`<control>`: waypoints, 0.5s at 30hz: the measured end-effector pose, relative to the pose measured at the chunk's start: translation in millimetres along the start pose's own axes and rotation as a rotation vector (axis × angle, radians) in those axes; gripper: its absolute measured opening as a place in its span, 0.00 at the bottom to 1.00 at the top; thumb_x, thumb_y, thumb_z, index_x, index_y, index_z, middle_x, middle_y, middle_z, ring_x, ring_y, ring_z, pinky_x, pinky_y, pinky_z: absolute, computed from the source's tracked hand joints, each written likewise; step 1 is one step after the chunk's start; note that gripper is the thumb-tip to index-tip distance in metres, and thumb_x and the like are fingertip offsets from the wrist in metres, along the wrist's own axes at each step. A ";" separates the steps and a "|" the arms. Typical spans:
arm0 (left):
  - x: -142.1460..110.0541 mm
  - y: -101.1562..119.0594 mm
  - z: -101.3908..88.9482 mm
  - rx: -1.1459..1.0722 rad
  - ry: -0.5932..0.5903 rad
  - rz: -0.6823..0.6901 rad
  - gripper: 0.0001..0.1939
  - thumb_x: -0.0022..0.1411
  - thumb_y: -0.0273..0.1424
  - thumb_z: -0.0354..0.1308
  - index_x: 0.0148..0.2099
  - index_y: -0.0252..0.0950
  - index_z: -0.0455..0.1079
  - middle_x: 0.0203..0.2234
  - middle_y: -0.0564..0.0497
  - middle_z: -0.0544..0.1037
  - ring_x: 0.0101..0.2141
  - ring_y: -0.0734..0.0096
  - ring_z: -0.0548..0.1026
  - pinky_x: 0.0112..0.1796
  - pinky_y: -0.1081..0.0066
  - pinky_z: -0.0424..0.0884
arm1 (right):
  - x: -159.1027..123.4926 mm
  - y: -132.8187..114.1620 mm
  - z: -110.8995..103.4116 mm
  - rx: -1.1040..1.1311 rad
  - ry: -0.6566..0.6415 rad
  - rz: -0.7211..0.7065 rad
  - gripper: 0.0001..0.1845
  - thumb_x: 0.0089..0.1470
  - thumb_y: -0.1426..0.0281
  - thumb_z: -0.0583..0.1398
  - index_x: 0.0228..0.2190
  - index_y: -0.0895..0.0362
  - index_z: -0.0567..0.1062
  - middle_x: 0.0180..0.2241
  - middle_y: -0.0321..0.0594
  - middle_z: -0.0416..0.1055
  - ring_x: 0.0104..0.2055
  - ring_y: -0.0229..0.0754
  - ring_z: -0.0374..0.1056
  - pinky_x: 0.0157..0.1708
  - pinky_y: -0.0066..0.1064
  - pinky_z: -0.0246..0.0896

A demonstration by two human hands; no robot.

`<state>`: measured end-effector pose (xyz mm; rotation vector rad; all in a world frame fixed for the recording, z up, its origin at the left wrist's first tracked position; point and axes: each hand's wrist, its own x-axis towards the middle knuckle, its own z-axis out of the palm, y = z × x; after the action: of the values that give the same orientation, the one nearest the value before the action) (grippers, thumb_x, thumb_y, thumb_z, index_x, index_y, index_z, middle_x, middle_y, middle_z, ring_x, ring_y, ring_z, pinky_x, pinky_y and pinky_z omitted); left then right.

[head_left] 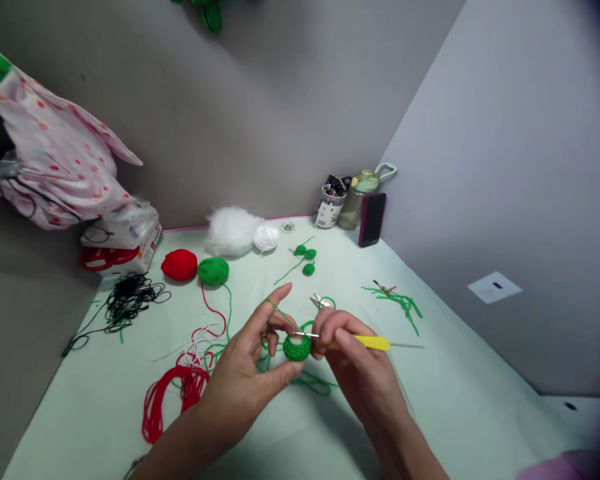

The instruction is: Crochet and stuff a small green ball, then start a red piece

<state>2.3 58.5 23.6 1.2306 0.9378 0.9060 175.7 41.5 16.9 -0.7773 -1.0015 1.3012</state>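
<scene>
Between the thumb and fingers of my left hand (255, 353) is a small round green crochet piece (297, 350), with white showing in its opening. Green yarn runs over the raised index finger of that hand. My right hand (353, 350) is closed on a crochet hook (373, 343) with a yellow handle. The hook's metal tip lies at the top edge of the crochet piece. Loose green yarn (315, 383) trails on the table beneath both hands. Behind the right hand lie small scissors (321, 302), partly hidden.
Red (179, 265) and green yarn balls (213, 271), white stuffing (233, 231) and a white yarn ball (267, 237) line the back. Small green balls (308, 269), green scraps (403, 301), black cord (130, 300) and a red skein (155, 403) lie around. A phone (373, 220) stands back right.
</scene>
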 end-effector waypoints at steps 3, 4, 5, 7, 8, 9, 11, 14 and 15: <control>-0.2 0.9 -4.3 0.009 0.000 -0.007 0.39 0.56 0.27 0.65 0.68 0.54 0.62 0.40 0.54 0.71 0.38 0.67 0.68 0.47 0.61 0.64 | -0.9 3.3 -5.0 -0.089 0.018 0.040 0.10 0.57 0.60 0.68 0.34 0.55 0.80 0.30 0.38 0.72 0.30 0.40 0.68 0.31 0.31 0.66; -0.5 0.9 -5.3 0.005 0.000 -0.007 0.40 0.56 0.27 0.65 0.69 0.54 0.62 0.40 0.54 0.71 0.39 0.66 0.68 0.47 0.61 0.64 | -1.2 5.1 -7.2 -0.117 0.011 0.029 0.09 0.57 0.61 0.69 0.35 0.54 0.81 0.31 0.38 0.73 0.30 0.40 0.69 0.31 0.31 0.66; -0.7 0.9 -5.9 0.002 -0.002 -0.004 0.40 0.56 0.27 0.66 0.69 0.54 0.62 0.40 0.54 0.71 0.39 0.66 0.67 0.47 0.61 0.64 | -1.5 7.1 -9.3 -0.147 0.004 0.002 0.08 0.57 0.63 0.69 0.35 0.53 0.82 0.32 0.38 0.75 0.31 0.39 0.70 0.31 0.31 0.66; -0.8 0.2 -6.5 0.000 -0.008 0.004 0.40 0.56 0.27 0.66 0.69 0.52 0.62 0.39 0.53 0.72 0.39 0.66 0.67 0.47 0.61 0.64 | -1.5 10.4 -12.4 -0.211 0.013 -0.088 0.04 0.58 0.65 0.69 0.35 0.51 0.84 0.34 0.39 0.77 0.33 0.40 0.71 0.32 0.31 0.67; -0.5 -0.3 -6.5 -0.003 -0.014 0.007 0.40 0.56 0.26 0.66 0.69 0.52 0.62 0.39 0.53 0.72 0.39 0.66 0.67 0.47 0.61 0.64 | -1.4 11.4 -13.2 -0.244 0.028 -0.134 0.03 0.58 0.66 0.69 0.35 0.50 0.85 0.34 0.40 0.78 0.35 0.41 0.72 0.33 0.32 0.68; -0.2 -1.0 -6.5 -0.007 -0.020 0.007 0.40 0.57 0.26 0.66 0.69 0.52 0.61 0.39 0.54 0.72 0.39 0.66 0.67 0.47 0.62 0.64 | -1.4 12.0 -13.4 -0.275 0.043 -0.174 0.03 0.59 0.66 0.69 0.36 0.49 0.86 0.35 0.41 0.79 0.36 0.43 0.73 0.34 0.34 0.69; 0.8 -2.6 -6.5 -0.018 -0.032 0.010 0.40 0.57 0.26 0.67 0.69 0.53 0.61 0.39 0.54 0.73 0.40 0.67 0.67 0.47 0.63 0.64 | -1.5 12.1 -12.4 -0.319 0.059 -0.222 0.05 0.60 0.66 0.68 0.36 0.48 0.87 0.36 0.42 0.81 0.38 0.46 0.74 0.36 0.38 0.71; 1.7 -5.4 -7.3 -0.044 -0.048 0.014 0.41 0.58 0.26 0.68 0.69 0.54 0.60 0.40 0.54 0.73 0.42 0.66 0.68 0.49 0.64 0.64 | -2.1 11.1 -9.4 -0.326 0.045 -0.237 0.06 0.61 0.65 0.67 0.37 0.48 0.87 0.38 0.42 0.83 0.40 0.47 0.76 0.39 0.40 0.73; 1.8 -6.2 -7.8 -0.054 -0.057 0.013 0.40 0.58 0.26 0.68 0.69 0.54 0.60 0.41 0.54 0.72 0.44 0.65 0.69 0.49 0.63 0.63 | -2.2 10.9 -8.4 -0.310 0.042 -0.234 0.06 0.62 0.65 0.67 0.37 0.48 0.86 0.38 0.42 0.84 0.40 0.47 0.77 0.40 0.40 0.73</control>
<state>-3.9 62.2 16.6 1.2112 0.8557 0.8970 179.0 41.4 3.3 -0.8878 -1.2383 0.9370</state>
